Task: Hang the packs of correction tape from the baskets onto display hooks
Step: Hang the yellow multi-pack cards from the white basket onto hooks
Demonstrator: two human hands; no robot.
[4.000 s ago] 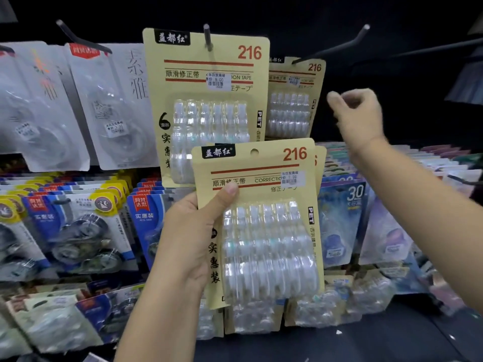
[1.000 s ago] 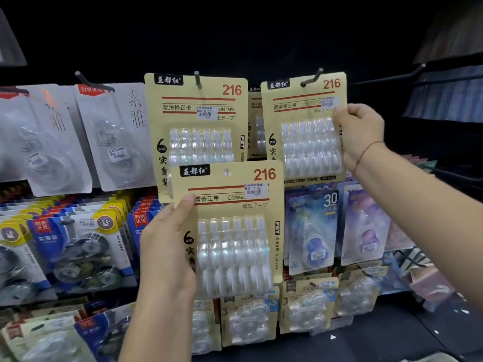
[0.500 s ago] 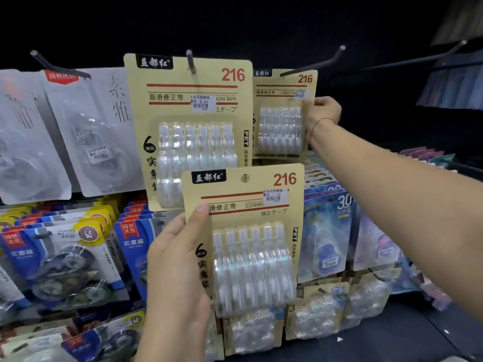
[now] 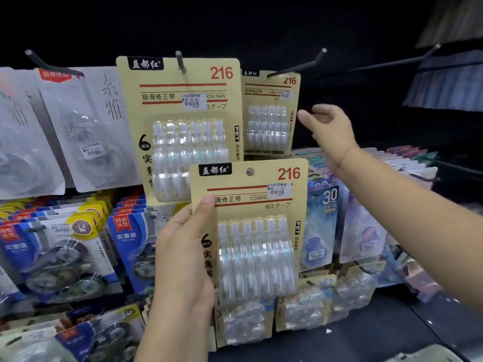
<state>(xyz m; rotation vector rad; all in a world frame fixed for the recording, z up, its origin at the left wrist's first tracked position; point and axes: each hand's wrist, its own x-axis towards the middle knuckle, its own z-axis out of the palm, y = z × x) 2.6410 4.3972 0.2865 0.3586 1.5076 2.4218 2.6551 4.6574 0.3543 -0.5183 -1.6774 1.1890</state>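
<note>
My left hand point(image 4: 183, 257) grips a tan correction tape pack point(image 4: 251, 226) marked 216 by its left edge, thumb on the front, held low in front of the display. A like pack point(image 4: 180, 126) hangs on the middle hook point(image 4: 180, 61). A second hung pack point(image 4: 270, 113) sits far back on the long right hook point(image 4: 300, 65). My right hand point(image 4: 329, 129) hovers just right of that pack, fingers loosely curled, holding nothing.
White tape packs point(image 4: 86, 126) hang at the left. Blue and yellow packs point(image 4: 60, 252) fill lower left rows, pastel packs point(image 4: 324, 226) lower right. Bare long hooks point(image 4: 392, 62) reach out at the upper right. A dark shelf point(image 4: 379, 330) lies below.
My right hand has let go of the pack on the right hook and drawn back slightly to the right. My left hand keeps holding its pack in about the same place.
</note>
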